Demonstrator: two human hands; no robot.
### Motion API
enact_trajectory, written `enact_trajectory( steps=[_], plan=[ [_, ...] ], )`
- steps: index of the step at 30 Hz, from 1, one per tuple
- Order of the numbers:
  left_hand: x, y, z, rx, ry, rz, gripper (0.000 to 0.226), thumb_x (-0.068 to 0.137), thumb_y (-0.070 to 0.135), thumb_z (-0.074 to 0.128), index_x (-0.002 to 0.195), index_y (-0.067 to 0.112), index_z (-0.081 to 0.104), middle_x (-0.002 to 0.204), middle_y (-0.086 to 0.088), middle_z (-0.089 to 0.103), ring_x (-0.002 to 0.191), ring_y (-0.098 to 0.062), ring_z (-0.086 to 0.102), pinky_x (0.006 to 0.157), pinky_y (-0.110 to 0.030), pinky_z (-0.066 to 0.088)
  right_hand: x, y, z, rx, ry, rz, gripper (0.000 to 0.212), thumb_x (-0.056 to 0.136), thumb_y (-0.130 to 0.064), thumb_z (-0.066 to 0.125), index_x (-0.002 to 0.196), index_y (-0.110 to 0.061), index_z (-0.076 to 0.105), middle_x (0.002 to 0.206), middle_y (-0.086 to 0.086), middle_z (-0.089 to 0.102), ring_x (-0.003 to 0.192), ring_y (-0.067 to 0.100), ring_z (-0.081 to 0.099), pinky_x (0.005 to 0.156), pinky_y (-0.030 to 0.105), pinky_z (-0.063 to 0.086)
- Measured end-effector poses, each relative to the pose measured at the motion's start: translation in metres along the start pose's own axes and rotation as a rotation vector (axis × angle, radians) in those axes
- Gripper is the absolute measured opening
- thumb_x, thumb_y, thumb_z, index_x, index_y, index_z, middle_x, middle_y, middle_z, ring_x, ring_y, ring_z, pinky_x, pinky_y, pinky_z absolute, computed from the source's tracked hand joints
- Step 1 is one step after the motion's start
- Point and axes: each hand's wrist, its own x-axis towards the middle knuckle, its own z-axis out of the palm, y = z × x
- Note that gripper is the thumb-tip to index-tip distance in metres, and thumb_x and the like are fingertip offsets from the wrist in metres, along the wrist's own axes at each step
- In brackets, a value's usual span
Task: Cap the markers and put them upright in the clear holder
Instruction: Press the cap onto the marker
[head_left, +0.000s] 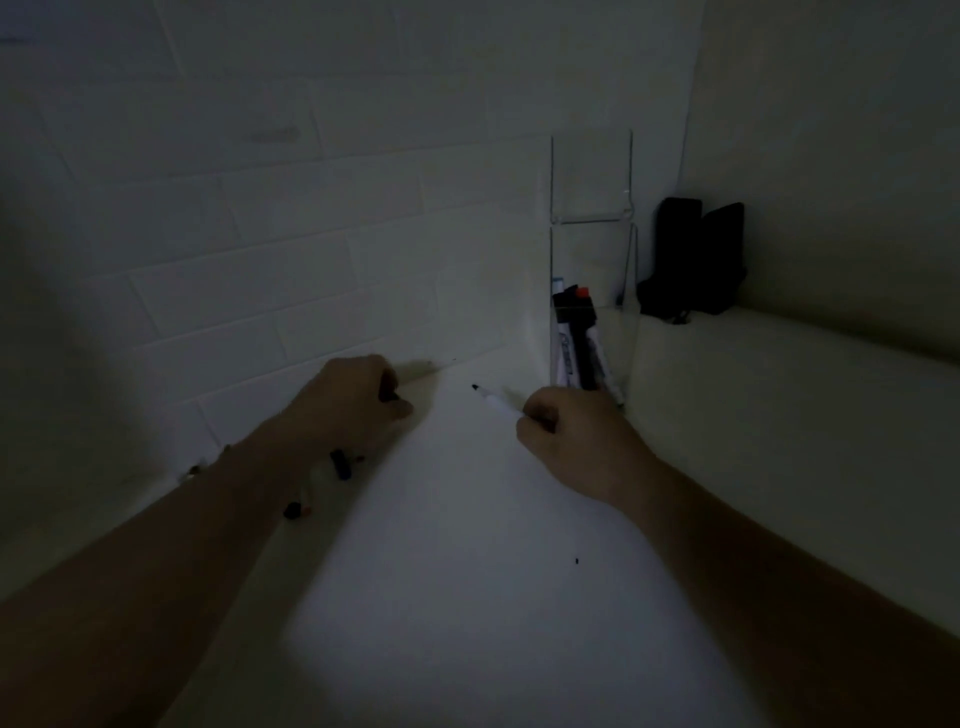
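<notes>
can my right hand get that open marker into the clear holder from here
Probably yes. The right hand grips the uncapped marker just beside the clear holder, with nothing between them, though it needs its cap first.

A single wide-angle camera worn on the person's head looks forward and down from close range into a dim corner, both forearms reaching in from the bottom edge toward a white tiled wall (270, 291) and a tall clear plastic holder (592, 249).
</notes>
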Motion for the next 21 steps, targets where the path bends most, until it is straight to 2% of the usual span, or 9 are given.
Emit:
enact_trajectory(
  steps=[3,4,6,8,10,12,16,19,21],
  plan=[
    [-0.016,0.035,0.006,-0.425,0.097,0.154,0.036,0.084,0.041,0.074,0.115,0.035,0.058,0.099,0.016,0.067,0.084,-0.004,0.067,0.064,-0.021,0.048,0.004,0.005,-0.013,0.07,0.063,0.069,0.014,0.096,-0.032,0.051,0.087,-0.022,0.05,0.069,0.003,0.057,0.054,0.018,0.051,0.048,0.03,0.04],
    [-0.02,0.045,0.012,-0.522,0.103,0.188,0.035,0.084,0.037,0.075,0.115,0.037,0.061,0.099,0.017,0.068,0.085,-0.002,0.068,0.066,-0.02,0.05,0.005,0.007,-0.017,0.071,0.068,0.074,0.01,0.098,-0.028,0.048,0.089,-0.022,0.047,0.069,0.004,0.056,0.052,0.017,0.05,0.047,0.029,0.037],
    [-0.025,0.057,0.029,-0.693,0.096,0.191,0.026,0.084,0.028,0.076,0.108,0.036,0.071,0.103,0.017,0.071,0.091,-0.001,0.068,0.08,-0.023,0.054,0.005,0.012,-0.021,0.052,0.065,0.07,0.011,0.1,-0.026,0.045,0.09,-0.023,0.045,0.065,0.002,0.051,0.049,0.016,0.046,0.046,0.027,0.034],
    [-0.027,0.061,0.044,-0.73,0.11,0.174,0.023,0.085,0.024,0.075,0.105,0.034,0.075,0.105,0.016,0.072,0.095,-0.001,0.067,0.091,-0.023,0.051,0.006,0.015,-0.022,0.015,0.064,0.048,0.023,0.101,-0.039,0.045,0.085,-0.024,0.047,0.061,-0.001,0.048,0.049,0.014,0.045,0.047,0.025,0.034],
    [-0.027,0.061,0.053,-0.776,0.126,0.143,0.02,0.087,0.023,0.073,0.105,0.03,0.075,0.099,0.013,0.075,0.09,-0.004,0.07,0.089,-0.024,0.052,0.008,0.017,-0.021,-0.057,0.069,-0.001,0.037,0.097,-0.058,0.044,0.08,-0.025,0.052,0.059,-0.003,0.049,0.049,0.009,0.048,0.049,0.021,0.034],
    [-0.027,0.061,0.055,-0.919,0.125,0.118,0.016,0.09,0.016,0.07,0.103,0.024,0.074,0.088,0.006,0.077,0.08,-0.009,0.074,0.083,-0.029,0.057,0.008,0.018,-0.019,-0.119,0.084,-0.035,0.043,0.091,-0.066,0.046,0.079,-0.027,0.058,0.061,-0.008,0.055,0.053,0.003,0.053,0.052,0.017,0.035],
    [-0.027,0.061,0.056,-1.021,0.104,0.112,0.016,0.093,0.007,0.065,0.1,0.019,0.073,0.091,-0.003,0.077,0.081,-0.016,0.075,0.083,-0.037,0.06,0.008,0.018,-0.017,-0.18,0.138,-0.105,0.037,0.087,-0.066,0.056,0.083,-0.031,0.064,0.069,-0.012,0.064,0.059,-0.002,0.057,0.053,0.014,0.039],
    [-0.027,0.061,0.055,-0.974,0.101,0.15,0.016,0.092,0.006,0.065,0.105,0.014,0.073,0.09,-0.002,0.077,0.081,-0.014,0.075,0.081,-0.031,0.059,0.009,0.017,-0.015,-0.205,0.161,-0.151,0.035,0.088,-0.064,0.059,0.082,-0.029,0.065,0.066,-0.011,0.062,0.054,-0.001,0.054,0.052,0.013,0.034],
    [-0.028,0.062,0.055,-0.938,0.111,0.174,0.017,0.091,0.007,0.066,0.104,0.015,0.073,0.085,0.0,0.077,0.079,-0.014,0.074,0.08,-0.03,0.058,0.008,0.017,-0.015,-0.209,0.159,-0.154,0.036,0.088,-0.063,0.059,0.084,-0.028,0.066,0.068,-0.01,0.063,0.056,0.001,0.055,0.053,0.015,0.037]
  ],
)
